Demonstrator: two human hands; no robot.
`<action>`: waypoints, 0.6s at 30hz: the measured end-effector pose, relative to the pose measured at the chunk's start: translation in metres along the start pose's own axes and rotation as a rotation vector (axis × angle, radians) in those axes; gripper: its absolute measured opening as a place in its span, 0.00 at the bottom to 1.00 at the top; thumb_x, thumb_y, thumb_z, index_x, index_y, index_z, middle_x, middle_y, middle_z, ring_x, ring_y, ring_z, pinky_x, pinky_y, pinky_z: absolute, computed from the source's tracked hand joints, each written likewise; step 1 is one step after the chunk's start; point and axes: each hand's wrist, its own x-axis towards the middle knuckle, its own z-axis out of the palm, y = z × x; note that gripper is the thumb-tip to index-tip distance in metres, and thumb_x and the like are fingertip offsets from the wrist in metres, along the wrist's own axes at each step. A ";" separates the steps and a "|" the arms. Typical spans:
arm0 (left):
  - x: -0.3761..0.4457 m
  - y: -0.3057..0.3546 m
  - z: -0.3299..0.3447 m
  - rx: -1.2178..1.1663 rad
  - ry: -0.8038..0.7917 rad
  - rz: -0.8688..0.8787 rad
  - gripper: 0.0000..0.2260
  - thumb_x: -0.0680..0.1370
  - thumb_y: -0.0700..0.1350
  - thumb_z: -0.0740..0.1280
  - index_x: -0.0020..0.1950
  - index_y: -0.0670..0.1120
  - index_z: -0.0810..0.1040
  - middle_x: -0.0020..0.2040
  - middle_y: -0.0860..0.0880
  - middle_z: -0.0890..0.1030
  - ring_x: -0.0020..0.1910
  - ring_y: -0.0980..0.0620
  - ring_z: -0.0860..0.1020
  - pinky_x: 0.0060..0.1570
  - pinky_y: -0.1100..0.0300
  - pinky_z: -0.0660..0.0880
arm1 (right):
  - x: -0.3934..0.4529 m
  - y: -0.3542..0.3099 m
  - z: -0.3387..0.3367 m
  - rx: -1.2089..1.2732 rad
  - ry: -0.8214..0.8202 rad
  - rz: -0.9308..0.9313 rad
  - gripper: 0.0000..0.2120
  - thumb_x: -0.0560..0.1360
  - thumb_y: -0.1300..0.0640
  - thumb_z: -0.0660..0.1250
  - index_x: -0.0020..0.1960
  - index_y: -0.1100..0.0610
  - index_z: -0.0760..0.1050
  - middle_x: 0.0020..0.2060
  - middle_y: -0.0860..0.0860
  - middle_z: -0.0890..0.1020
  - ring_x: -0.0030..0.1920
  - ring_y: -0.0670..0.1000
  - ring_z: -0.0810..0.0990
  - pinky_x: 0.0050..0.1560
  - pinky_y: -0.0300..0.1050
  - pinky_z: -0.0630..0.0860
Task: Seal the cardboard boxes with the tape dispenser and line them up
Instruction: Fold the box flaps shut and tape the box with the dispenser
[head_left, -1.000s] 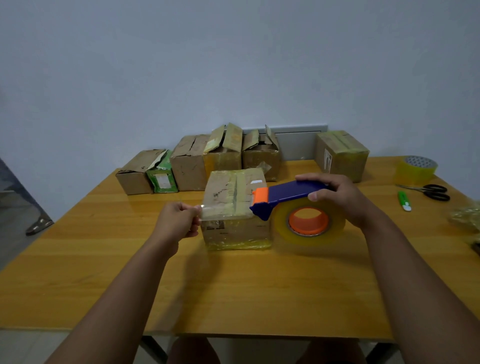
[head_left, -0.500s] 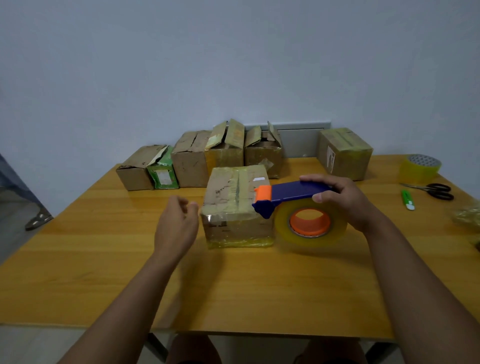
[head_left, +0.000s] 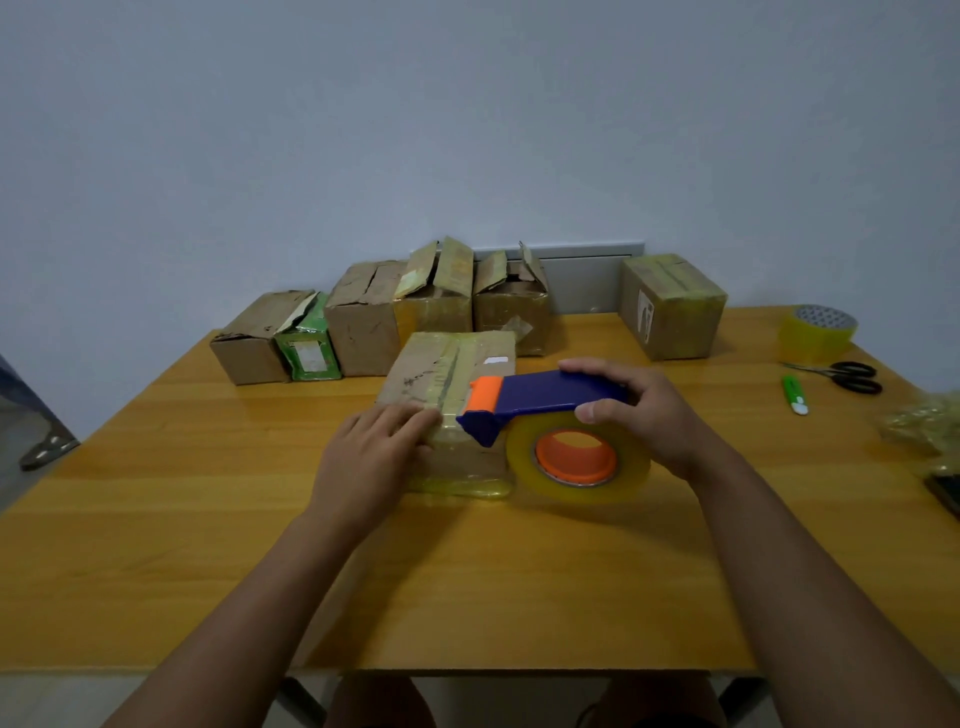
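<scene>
A taped cardboard box (head_left: 444, 371) lies in the middle of the wooden table (head_left: 156, 519). My left hand (head_left: 371, 457) presses flat on its near left top edge, fingers straight. My right hand (head_left: 641, 413) grips the blue handle of the tape dispenser (head_left: 540, 402), whose orange tip sits on the box's right top edge. Its yellowish tape roll with an orange core (head_left: 576, 457) hangs beside the box's right side. Behind, a row of several unsealed boxes (head_left: 436, 306) stands along the wall. One sealed box (head_left: 672, 306) stands apart at the back right.
A spare tape roll (head_left: 818, 332), black scissors (head_left: 844, 374) and a green utility knife (head_left: 793, 395) lie at the right. Crumpled yellowish tape or plastic (head_left: 924, 423) sits at the right edge. The wall runs directly behind the boxes.
My left hand let go of the tape end, lifted off, then came down flat on the box's near left top. The dispenser stayed at the box's right edge.
</scene>
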 end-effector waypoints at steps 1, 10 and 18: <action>0.000 -0.001 -0.001 -0.003 -0.024 -0.021 0.18 0.79 0.49 0.64 0.69 0.51 0.72 0.62 0.47 0.78 0.59 0.44 0.77 0.53 0.49 0.75 | 0.000 0.000 0.003 -0.001 0.002 -0.004 0.28 0.61 0.39 0.70 0.61 0.38 0.77 0.58 0.41 0.78 0.52 0.39 0.78 0.46 0.33 0.76; 0.009 0.029 -0.002 0.004 -0.104 -0.044 0.26 0.74 0.53 0.70 0.70 0.45 0.72 0.69 0.44 0.74 0.67 0.44 0.73 0.64 0.48 0.70 | -0.005 0.006 0.005 0.013 0.045 0.015 0.27 0.61 0.39 0.70 0.60 0.36 0.77 0.59 0.40 0.77 0.54 0.38 0.77 0.47 0.33 0.75; 0.012 0.047 0.007 -0.006 0.041 0.000 0.21 0.79 0.52 0.62 0.68 0.43 0.73 0.65 0.43 0.78 0.63 0.45 0.77 0.59 0.51 0.74 | -0.011 0.010 0.005 0.064 0.066 0.027 0.27 0.61 0.40 0.70 0.60 0.37 0.77 0.59 0.41 0.78 0.54 0.41 0.78 0.49 0.36 0.77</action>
